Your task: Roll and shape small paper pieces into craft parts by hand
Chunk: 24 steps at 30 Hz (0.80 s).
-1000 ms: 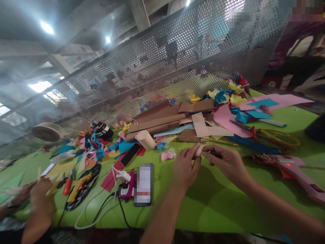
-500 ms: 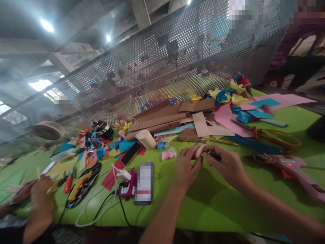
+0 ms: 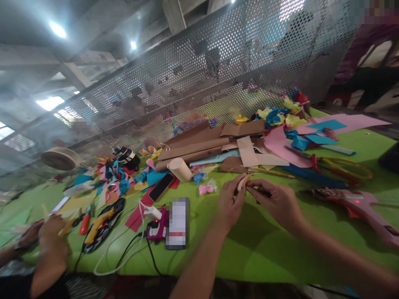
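My left hand (image 3: 231,198) grips a small curled pale strip (image 3: 242,182), perhaps paper, between thumb and fingers. From the other side, my right hand (image 3: 272,197) pinches the strip's edge, where an orange-brown rim shows. The fingers partly hide the strip. Both hands are raised over the green table (image 3: 264,253). Just left of them lies a pink piece in clear wrap (image 3: 208,187), with a blue wrapped piece (image 3: 199,177) behind it. A pencil (image 3: 274,172) lies beyond my fingers. To the right rests a pink glue gun (image 3: 358,203) with a lit red light.
Scissors (image 3: 343,166) with red and yellow handles lie at right. Brown paper sheets (image 3: 193,151) and a cream paper cylinder (image 3: 180,169) sit behind. Two phones and a purple power adapter (image 3: 156,230) with cables are at left. Another person's hands (image 3: 51,228) work at far left.
My hands have shifted slightly left, and the curled strip has turned so its orange-brown rim shows more. Both hands keep hold of it.
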Motion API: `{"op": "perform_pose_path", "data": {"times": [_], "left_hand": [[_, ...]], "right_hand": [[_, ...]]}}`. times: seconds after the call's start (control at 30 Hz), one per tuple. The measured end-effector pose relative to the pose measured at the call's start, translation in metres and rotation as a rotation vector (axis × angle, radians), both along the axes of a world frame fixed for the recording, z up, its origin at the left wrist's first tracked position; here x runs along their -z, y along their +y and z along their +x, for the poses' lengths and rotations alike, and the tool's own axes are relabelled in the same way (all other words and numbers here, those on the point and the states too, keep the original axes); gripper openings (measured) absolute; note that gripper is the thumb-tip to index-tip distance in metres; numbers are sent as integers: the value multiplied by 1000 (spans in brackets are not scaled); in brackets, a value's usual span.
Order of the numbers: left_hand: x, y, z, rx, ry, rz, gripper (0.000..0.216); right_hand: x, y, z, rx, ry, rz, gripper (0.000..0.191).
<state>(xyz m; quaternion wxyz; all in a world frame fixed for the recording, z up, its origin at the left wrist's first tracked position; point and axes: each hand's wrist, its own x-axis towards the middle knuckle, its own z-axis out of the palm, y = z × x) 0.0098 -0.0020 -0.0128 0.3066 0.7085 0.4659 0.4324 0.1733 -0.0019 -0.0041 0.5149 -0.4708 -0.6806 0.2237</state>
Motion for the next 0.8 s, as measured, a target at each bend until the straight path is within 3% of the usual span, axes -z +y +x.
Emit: {"op": "perform_pose_path", "data": {"times": [0.27,0.8], "left_hand": [[-1,-2,-2,1,30,7,45],[1,0,-1,35,12,33,45]], "right_hand": [[-1,-1,-1,-41,63,-77,27],[-5,-3,1,-60,38,-67,24]]}}
